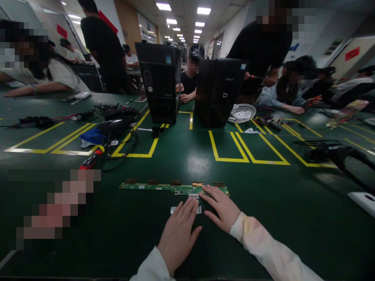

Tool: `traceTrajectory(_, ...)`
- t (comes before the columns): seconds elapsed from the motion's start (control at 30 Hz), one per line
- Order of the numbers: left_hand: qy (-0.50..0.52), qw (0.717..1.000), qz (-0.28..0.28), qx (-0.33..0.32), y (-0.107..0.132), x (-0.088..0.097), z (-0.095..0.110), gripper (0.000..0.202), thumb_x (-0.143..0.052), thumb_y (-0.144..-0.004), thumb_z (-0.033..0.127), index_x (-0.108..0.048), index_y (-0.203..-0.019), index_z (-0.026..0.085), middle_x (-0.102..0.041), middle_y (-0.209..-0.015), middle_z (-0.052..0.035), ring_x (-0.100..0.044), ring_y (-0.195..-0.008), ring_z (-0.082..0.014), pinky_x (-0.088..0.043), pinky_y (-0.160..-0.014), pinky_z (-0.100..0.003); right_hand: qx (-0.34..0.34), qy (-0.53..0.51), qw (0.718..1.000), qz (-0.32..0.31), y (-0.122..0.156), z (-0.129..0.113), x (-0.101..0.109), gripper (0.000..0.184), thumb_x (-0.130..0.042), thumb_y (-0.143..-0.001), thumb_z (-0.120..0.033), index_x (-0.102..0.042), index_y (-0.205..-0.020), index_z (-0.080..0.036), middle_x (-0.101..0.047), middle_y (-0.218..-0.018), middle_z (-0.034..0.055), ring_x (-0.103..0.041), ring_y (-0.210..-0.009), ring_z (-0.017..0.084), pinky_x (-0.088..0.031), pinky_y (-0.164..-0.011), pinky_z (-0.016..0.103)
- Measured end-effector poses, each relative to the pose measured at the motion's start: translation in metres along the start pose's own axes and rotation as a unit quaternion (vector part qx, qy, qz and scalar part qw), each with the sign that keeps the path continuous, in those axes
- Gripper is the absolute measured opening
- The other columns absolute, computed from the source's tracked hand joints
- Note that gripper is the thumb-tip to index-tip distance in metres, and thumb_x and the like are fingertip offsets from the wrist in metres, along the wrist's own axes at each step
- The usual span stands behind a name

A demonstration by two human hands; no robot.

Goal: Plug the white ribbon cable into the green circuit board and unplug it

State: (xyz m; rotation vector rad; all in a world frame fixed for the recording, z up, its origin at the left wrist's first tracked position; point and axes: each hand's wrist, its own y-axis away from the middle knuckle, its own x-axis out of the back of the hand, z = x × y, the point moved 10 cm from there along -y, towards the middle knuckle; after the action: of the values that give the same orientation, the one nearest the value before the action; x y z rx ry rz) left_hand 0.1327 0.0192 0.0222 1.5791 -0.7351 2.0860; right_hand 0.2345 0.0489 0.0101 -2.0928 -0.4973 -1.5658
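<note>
One left hand [179, 232], fingers together over a flat silvery strip [173, 210], and right hand [223, 208], spread at a long green circuit board [159, 187], could, I judge, skew both by uneven pressure.

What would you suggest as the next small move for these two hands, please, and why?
Perhaps steady the green circuit board with the right hand while the left hand gently checks the small pale piece at its near edge: the right hand is at the board, the left is close by that piece, and whether it is seated is too small to tell.
</note>
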Motion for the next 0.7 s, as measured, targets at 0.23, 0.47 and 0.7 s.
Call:
traceTrajectory(0.23, 0.028, 0.999, -0.023, -0.027, -0.001, 0.002, -0.007, 0.052, -0.049, -0.09, 0.034, -0.038, -0.138, 0.018, -0.044, -0.142, -0.0087, -0.04, -0.13, -0.0235, -0.035, -0.107, -0.044, 0.002, 0.001, 1.0, 0.001, 0.0, -0.001, 0.002, 0.054, -0.047, -0.089, -0.038, -0.038, -0.14, -0.02, -0.031, -0.148, 0.01, -0.023, -0.138, 0.025, -0.027, -0.11, 0.049)
traceTrajectory(0.47, 0.043, 0.999, -0.011, -0.022, -0.002, 0.003, -0.005, 0.052, -0.049, -0.09, 0.036, -0.038, -0.137, 0.016, -0.047, -0.14, -0.0103, -0.04, -0.13, -0.0238, -0.034, -0.107, -0.044, 0.005, -0.002, 1.0, 0.005, 0.001, -0.001, 0.0, 0.054, -0.046, -0.089, -0.038, -0.039, -0.139, -0.019, -0.031, -0.148, 0.0107, -0.023, -0.137, 0.025, -0.027, -0.11, 0.049)
traceTrajectory(0.7, 0.03, 0.999, 0.034, -0.029, 0.006, 0.024, -0.008, 0.05, -0.04, -0.094, 0.032, -0.03, -0.142, 0.021, -0.037, -0.146, -0.0076, -0.028, -0.136, -0.023, -0.028, -0.109, -0.048, -0.001, 0.008, 1.0, 0.003, 0.0, -0.003, 0.001, 0.053, -0.045, -0.089, -0.035, -0.038, -0.139, -0.018, -0.032, -0.147, 0.0117, -0.023, -0.137, 0.025, -0.027, -0.11, 0.05)
